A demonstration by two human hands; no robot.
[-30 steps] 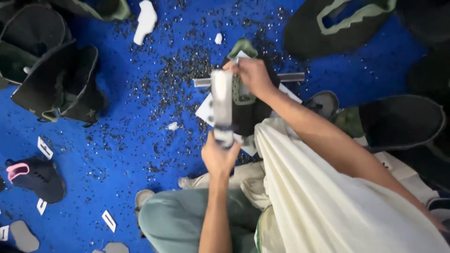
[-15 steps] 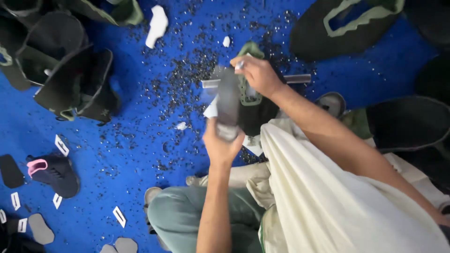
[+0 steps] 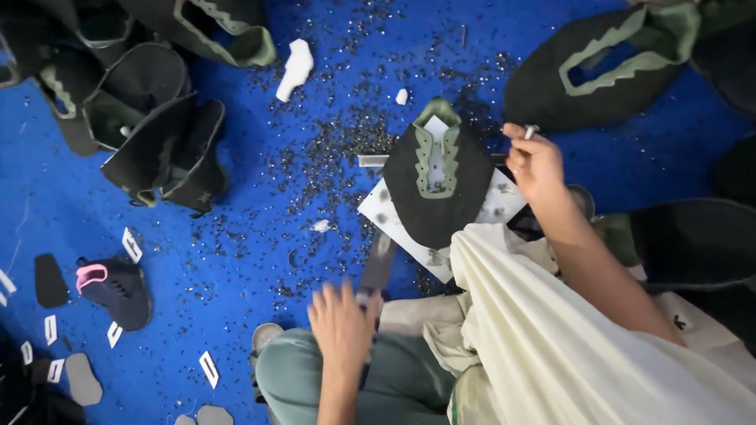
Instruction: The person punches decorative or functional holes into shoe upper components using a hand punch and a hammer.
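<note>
Risk I see: left hand (image 3: pixel 342 319), blurred, grips the tool (image 3: pixel 378 264); right hand (image 3: pixel 537 161) pinches a punch (image 3: pixel 531 131) beside the upper (image 3: pixel 437 185); either might slip.

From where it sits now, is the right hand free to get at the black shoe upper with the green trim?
Probably yes. The right hand hovers just beside the shoe upper with nothing between them, though its fingers pinch a small pale piece.
</note>
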